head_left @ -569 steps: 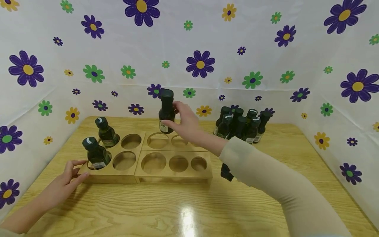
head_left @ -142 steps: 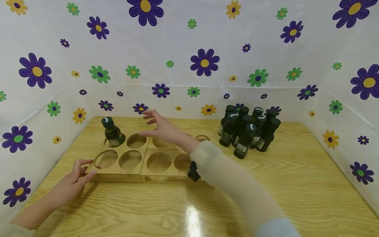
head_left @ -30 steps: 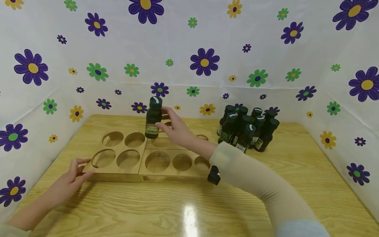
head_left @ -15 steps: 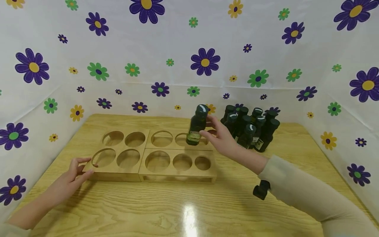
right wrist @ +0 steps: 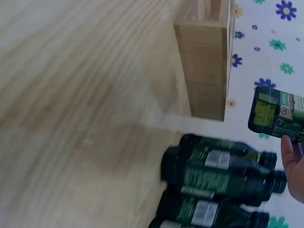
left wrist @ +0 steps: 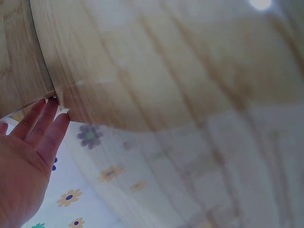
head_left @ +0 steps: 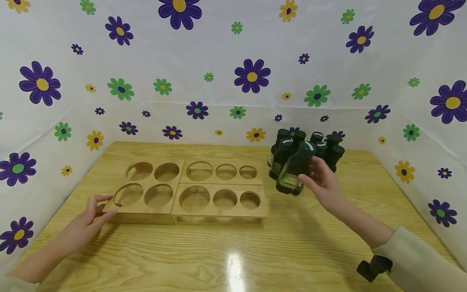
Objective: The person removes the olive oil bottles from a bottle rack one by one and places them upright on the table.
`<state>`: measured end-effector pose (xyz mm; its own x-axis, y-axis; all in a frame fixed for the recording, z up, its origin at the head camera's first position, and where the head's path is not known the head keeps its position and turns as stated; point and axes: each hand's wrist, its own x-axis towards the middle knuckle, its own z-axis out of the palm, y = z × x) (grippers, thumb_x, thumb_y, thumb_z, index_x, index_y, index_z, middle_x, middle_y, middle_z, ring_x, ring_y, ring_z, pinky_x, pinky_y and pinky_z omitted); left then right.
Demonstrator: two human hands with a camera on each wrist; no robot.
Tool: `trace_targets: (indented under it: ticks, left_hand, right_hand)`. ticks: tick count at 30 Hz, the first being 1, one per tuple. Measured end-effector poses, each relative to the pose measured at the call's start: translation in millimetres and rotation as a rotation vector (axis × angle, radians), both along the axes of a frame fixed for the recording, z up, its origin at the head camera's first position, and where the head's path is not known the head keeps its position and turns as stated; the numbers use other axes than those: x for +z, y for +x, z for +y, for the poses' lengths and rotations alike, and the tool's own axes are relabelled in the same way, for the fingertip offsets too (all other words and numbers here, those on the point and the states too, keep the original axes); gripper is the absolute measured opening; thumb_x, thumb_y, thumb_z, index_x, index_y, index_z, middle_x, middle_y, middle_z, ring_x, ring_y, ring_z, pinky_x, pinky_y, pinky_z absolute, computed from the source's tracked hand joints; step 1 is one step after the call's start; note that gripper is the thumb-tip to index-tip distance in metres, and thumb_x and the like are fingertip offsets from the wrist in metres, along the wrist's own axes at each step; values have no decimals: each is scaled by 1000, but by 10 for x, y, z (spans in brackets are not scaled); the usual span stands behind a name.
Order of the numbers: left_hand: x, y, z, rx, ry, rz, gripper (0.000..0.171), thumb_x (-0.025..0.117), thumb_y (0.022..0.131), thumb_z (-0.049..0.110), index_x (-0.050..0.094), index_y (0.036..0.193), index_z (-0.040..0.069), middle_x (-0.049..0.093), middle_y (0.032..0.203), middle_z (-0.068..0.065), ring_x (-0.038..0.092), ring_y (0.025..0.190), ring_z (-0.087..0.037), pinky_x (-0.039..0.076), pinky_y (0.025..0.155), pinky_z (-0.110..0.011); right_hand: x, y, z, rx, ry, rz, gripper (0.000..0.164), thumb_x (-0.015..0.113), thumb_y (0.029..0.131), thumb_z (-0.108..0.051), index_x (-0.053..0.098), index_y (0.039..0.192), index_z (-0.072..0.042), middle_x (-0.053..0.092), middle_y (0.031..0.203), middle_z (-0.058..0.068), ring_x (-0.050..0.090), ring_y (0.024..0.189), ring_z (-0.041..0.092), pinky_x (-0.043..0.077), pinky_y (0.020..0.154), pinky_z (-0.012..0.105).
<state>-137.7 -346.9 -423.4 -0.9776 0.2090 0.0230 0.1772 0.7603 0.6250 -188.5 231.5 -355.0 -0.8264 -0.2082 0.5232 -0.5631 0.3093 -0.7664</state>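
Observation:
In the head view my right hand (head_left: 326, 184) grips a dark green glass bottle (head_left: 297, 166) with a black cap and pale label. The bottle tilts in front of a cluster of dark bottles (head_left: 280, 160), partly covering them. The right wrist view shows the held bottle's base (right wrist: 266, 111) and part of the hand (right wrist: 297, 175), apart from the standing bottles (right wrist: 209, 175). At the left, my left hand (head_left: 82, 223) holds the near corner of a wooden rack (head_left: 140, 219) with round holes, thumb in front. Its fingertips (left wrist: 59, 121) meet the rack's edge (left wrist: 23, 71).
A second wooden rack section (head_left: 219, 214), with round holes of different sizes, adjoins the first on its right. Both stand on a wood-grain table (head_left: 182, 259). A white flowered cloth (head_left: 204, 48) surrounds the back and sides. A black device (head_left: 375, 267) sits at my right wrist.
My right hand has carried the bottle from above the rack rightward to the bottle cluster. Earlier that bottle stood in a left rear hole. My left hand stays at the rack corner.

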Motion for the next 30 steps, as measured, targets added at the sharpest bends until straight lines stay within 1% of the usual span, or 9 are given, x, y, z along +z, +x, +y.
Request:
trace_targets:
  ticks: [3,6,9,13,17,19,27,28,30]
  left_hand:
    - [13,-11,5,-6,6,0,47,43,106,26,21,138,0,47,133,-31,52,114,-41,46,72,-27]
    - [26,-16,0,-5,6,4,46,43,106,26,20,137,1,43,136,-31,50,115,-44,47,72,-27]
    - [30,-21,-3,-4,-1,8,45,44,106,26,21,136,1,43,137,-29,50,116,-44,47,72,-27]
    - [29,-28,1,-8,-2,12,44,44,106,25,22,135,2,49,132,-28,52,113,-41,47,72,-28]
    - [31,-23,-1,-8,2,11,43,44,106,25,22,135,3,46,135,-28,52,113,-41,47,72,-28]
    - [30,-20,-1,-9,3,12,43,44,106,25,22,135,2,42,137,-28,51,114,-42,48,71,-28]
    - [-9,-12,-2,-11,19,15,43,44,106,24,21,135,2,39,139,-28,53,111,-38,47,70,-28]
    - [-15,-12,-3,-10,20,13,44,44,106,24,21,135,2,39,138,-28,53,111,-36,47,70,-28]
    - [-21,-11,-8,-7,21,10,44,44,106,25,21,136,2,39,139,-28,55,110,-20,47,70,-28]
  right_hand:
    - [-53,77,196,-12,-25,-4,39,54,89,19,47,126,8,55,112,-11,54,100,2,45,80,12]
    - [-99,140,378,-30,-14,-21,43,53,91,18,49,128,-4,54,113,-12,54,101,3,45,80,12]
    - [-141,184,545,-75,28,-39,43,53,93,15,47,128,-9,52,115,-13,53,103,0,45,80,11]
    - [-198,210,725,-152,106,-52,38,54,94,12,44,129,2,50,115,-18,50,105,-6,43,80,9]
    - [-259,187,839,-188,154,-74,40,56,95,8,39,131,11,49,115,-20,49,105,-9,42,79,8]
    - [-281,164,872,-198,173,-89,42,56,95,6,37,132,12,49,116,-14,47,104,-10,42,79,8]
    - [-381,15,933,-198,229,-160,45,55,98,1,34,136,13,45,125,27,41,105,-14,39,79,5]
    - [-400,-6,936,-196,226,-166,45,55,98,2,34,136,13,45,125,29,41,104,-14,38,80,5]
    - [-431,-43,940,-195,226,-180,46,55,97,2,33,136,14,45,126,30,40,104,-14,38,80,5]
